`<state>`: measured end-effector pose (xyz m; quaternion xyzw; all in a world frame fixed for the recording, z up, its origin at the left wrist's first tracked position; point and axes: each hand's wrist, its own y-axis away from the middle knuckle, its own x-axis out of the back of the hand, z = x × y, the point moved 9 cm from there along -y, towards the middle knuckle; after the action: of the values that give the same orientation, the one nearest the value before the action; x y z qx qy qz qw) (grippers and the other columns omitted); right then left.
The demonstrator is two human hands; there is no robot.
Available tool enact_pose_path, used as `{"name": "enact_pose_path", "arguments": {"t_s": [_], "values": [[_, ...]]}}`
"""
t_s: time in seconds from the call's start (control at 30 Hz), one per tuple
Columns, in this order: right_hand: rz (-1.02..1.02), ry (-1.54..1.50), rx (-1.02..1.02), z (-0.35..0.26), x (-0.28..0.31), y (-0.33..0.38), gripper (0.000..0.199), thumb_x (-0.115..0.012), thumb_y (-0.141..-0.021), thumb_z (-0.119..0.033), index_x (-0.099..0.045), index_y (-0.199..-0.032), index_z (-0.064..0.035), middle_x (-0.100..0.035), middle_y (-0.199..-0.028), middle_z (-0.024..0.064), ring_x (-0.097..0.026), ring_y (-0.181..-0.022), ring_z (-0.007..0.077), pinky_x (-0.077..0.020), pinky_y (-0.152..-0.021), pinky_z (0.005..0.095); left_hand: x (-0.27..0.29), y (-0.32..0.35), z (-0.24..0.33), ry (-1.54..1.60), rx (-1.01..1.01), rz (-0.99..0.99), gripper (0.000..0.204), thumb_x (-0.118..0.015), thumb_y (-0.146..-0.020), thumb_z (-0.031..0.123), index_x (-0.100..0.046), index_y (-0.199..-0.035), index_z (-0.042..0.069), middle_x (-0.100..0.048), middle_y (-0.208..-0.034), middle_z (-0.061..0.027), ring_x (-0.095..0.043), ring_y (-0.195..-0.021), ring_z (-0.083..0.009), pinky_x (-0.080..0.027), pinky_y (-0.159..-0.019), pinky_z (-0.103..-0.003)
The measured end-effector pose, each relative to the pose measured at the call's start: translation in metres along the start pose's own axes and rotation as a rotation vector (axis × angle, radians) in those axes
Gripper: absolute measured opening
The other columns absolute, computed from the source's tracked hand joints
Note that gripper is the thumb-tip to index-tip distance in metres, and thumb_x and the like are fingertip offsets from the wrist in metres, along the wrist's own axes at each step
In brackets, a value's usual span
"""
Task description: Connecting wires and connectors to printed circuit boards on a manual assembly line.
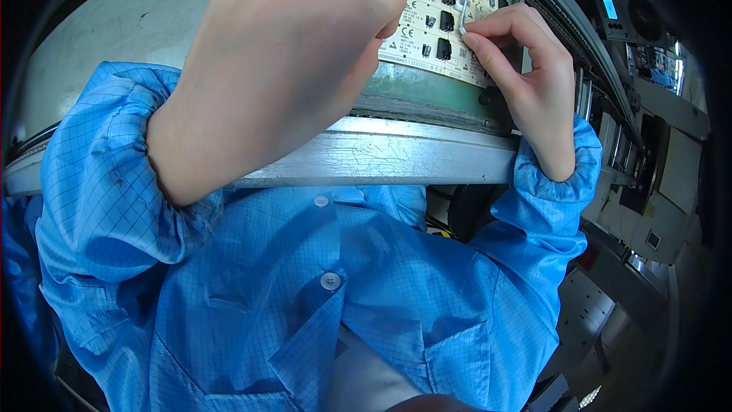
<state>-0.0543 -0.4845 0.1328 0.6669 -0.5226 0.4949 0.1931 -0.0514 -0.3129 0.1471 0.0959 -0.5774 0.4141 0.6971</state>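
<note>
A white circuit board panel (418, 44) with rows of black parts lies in front of me at the top of the view. My right hand (534, 57) is over the panel's right side, thumb and index finger pinched at the white end of a thin pale wire (462, 1). That wire runs up the panel between the black parts (444, 49). My left hand (293, 49) covers the panel's left part, back of the hand toward me and fingers curled closed. Whatever its fingertips hold is hidden behind the hand and the upper edge.
Under the panel shows a green carrier (427, 84), bordered by a scratched metal rail (381, 154) close to my body. At left lies a grey-green surface (99, 30). A dark track (568, 27) runs along the right, with a device with a lit screen (610, 9) beyond.
</note>
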Motion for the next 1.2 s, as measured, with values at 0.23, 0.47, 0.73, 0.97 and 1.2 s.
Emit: {"name": "enact_pose_path", "arguments": {"t_s": [0.23, 0.47, 0.73, 0.97, 1.2], "values": [[0.000, 0.048, 0.014, -0.008, -0.004, -0.003, 0.009, -0.077, -0.086, -0.007, -0.071, -0.092, -0.0057, -0.063, -0.082, 0.0037, -0.063, -0.077, 0.0192, -0.0451, -0.078, 0.0318, -0.001, 0.003, -0.003, 0.001, -0.014, -0.001, 0.011, -0.073, -0.070, 0.008, -0.065, -0.078, 0.010, -0.057, -0.089, -0.0022, -0.055, -0.096, -0.0255, -0.038, -0.083, -0.041], [-0.051, 0.653, 0.313, -0.068, -0.022, -0.002, 0.012, -0.067, -0.078, -0.007, -0.064, -0.090, -0.0078, -0.058, -0.092, 0.0026, -0.058, -0.094, 0.0211, -0.0409, -0.094, 0.0432, 0.005, 0.006, -0.002, -0.021, -0.031, 0.056, 0.011, -0.072, -0.070, 0.007, -0.064, -0.078, 0.010, -0.057, -0.089, -0.0022, -0.056, -0.095, -0.0257, -0.038, -0.083, -0.042], [-0.002, 0.675, 0.180, -0.060, -0.020, -0.001, 0.014, -0.073, -0.084, -0.003, -0.065, -0.095, -0.0065, -0.059, -0.090, 0.0058, -0.058, -0.090, 0.0265, -0.0432, -0.092, 0.0419, 0.010, 0.009, -0.001, -0.055, -0.077, 0.092, 0.013, -0.073, -0.072, 0.006, -0.066, -0.083, 0.010, -0.060, -0.093, -0.0019, -0.055, -0.097, -0.0259, -0.039, -0.084, -0.041], [0.010, 0.650, 0.140, -0.061, -0.023, -0.004, 0.013, -0.073, -0.084, -0.003, -0.064, -0.094, -0.0064, -0.059, -0.089, 0.0064, -0.059, -0.088, 0.0271, -0.0439, -0.092, 0.0420, 0.007, 0.019, -0.003, -0.057, -0.090, 0.105, 0.014, -0.074, -0.073, 0.005, -0.066, -0.083, 0.012, -0.061, -0.096, -0.0005, -0.055, -0.100, -0.0247, -0.038, -0.087, -0.041], [-0.057, 0.671, 0.207, -0.064, -0.028, -0.003, 0.014, -0.063, -0.081, -0.007, -0.059, -0.095, -0.0044, -0.053, -0.093, 0.0078, -0.057, -0.097, 0.0263, -0.0405, -0.098, 0.0471, 0.006, 0.021, -0.001, -0.063, -0.116, 0.131, 0.015, -0.074, -0.074, 0.004, -0.066, -0.084, 0.013, -0.062, -0.099, 0.0009, -0.055, -0.103, -0.0235, -0.037, -0.089, -0.041]]}}
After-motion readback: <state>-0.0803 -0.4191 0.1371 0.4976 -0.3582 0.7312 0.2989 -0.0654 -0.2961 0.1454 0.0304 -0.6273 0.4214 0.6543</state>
